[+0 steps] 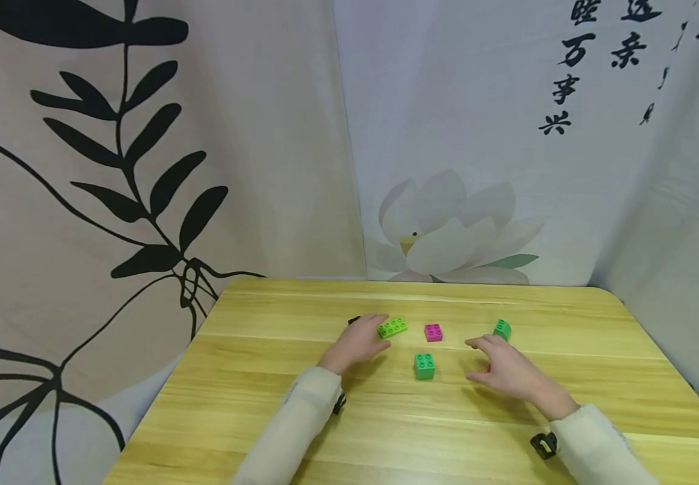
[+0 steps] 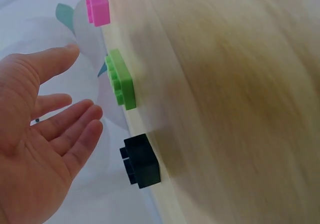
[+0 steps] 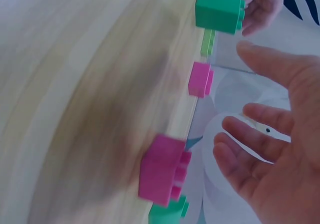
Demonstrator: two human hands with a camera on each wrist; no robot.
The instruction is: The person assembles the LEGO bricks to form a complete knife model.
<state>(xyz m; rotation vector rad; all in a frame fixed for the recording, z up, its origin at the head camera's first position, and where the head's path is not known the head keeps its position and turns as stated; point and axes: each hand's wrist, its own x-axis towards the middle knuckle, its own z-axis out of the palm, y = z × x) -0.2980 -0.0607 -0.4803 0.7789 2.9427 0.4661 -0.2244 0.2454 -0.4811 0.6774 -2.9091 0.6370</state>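
My left hand (image 1: 358, 342) hovers over the table with its fingers relaxed and nothing in its grasp. Just beyond its fingertips lies a flat lime-green toy brick (image 1: 393, 329), and a black brick (image 2: 142, 161) stands close by, mostly hidden by the hand in the head view. On the other side, my right hand (image 1: 510, 370) is also held above the wood, thumb and fingers spread apart. A magenta brick (image 3: 162, 171) stands near it in the right wrist view, almost covered in the head view. Past its knuckles sits a green brick (image 1: 502, 329).
Between the hands are a small pink brick (image 1: 434, 333) and, closer to me, a taller green brick (image 1: 425, 367). The wooden table (image 1: 386, 438) ends at a printed cloth backdrop (image 1: 289, 168). Dark straps show at both wrists.
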